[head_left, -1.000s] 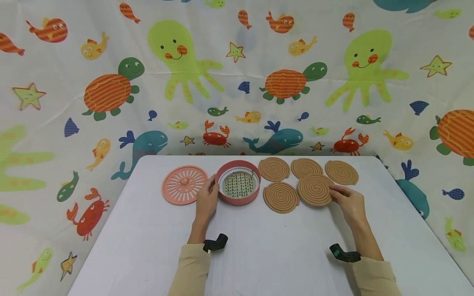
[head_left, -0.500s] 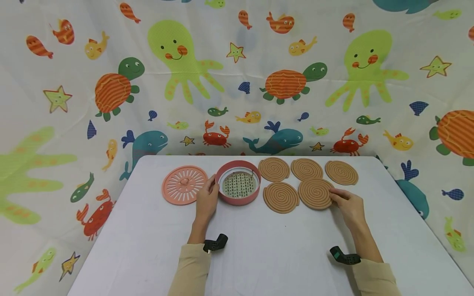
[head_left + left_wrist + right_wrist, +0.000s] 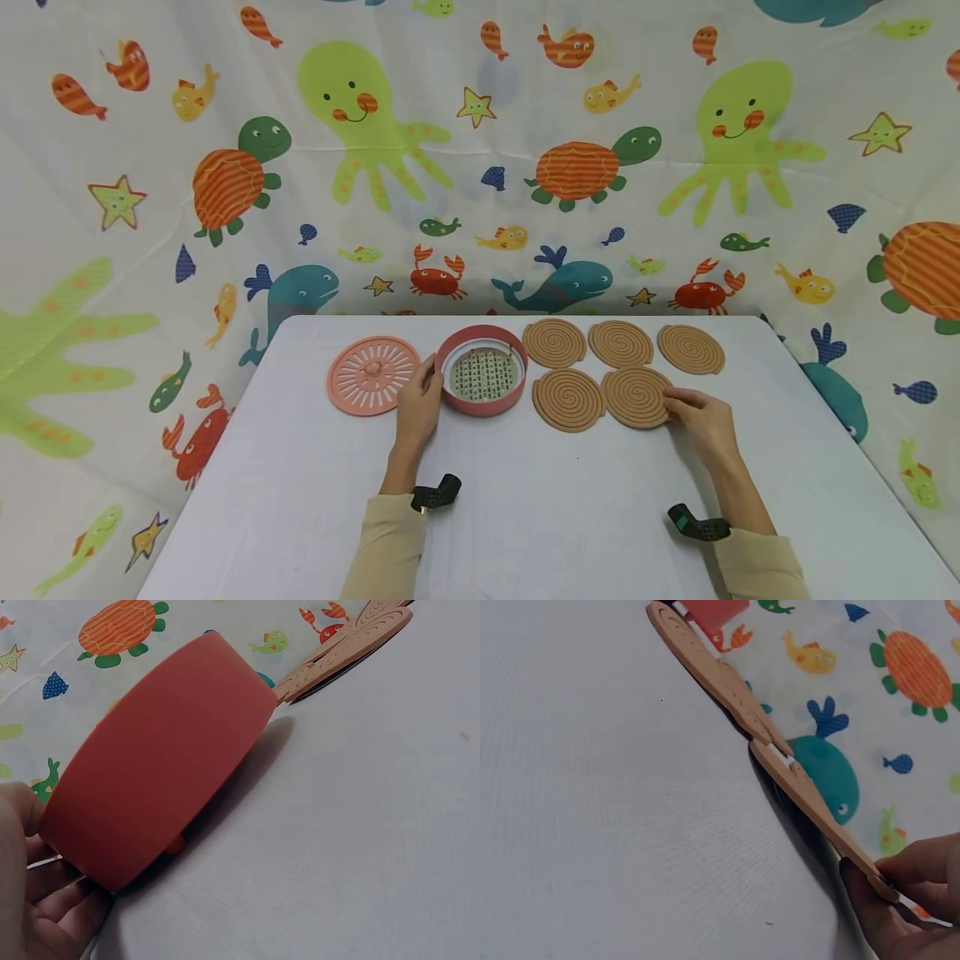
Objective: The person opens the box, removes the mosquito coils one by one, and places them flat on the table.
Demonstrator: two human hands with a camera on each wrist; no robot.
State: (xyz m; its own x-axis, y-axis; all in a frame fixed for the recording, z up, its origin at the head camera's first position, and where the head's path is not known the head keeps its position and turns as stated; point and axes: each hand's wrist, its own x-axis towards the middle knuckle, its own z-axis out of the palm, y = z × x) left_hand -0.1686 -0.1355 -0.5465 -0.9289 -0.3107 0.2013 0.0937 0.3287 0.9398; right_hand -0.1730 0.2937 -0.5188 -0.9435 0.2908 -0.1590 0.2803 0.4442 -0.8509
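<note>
At the left wall of a round red mosquito coil holder, my left hand grips it with the thumb near the top edge and the fingers at the bottom. White lines its inside, with a perforated metal mesh at the bottom. My right hand pinches the right edge of a brown mosquito coil between thumb and fingers. In the right wrist view this coil is seen edge-on, close over the table with a dark shadow beneath it. Another coil lies just left of it.
Three more coils lie behind in a row, including a back left coil and a back right coil. A slotted pink lid lies left of the holder. Behind the white table hangs a curtain with sea animals.
The coil in my right hand has come down and slightly toward me, from overlapping the back row into line beside the front coil. My left hand and the holder stay put.
</note>
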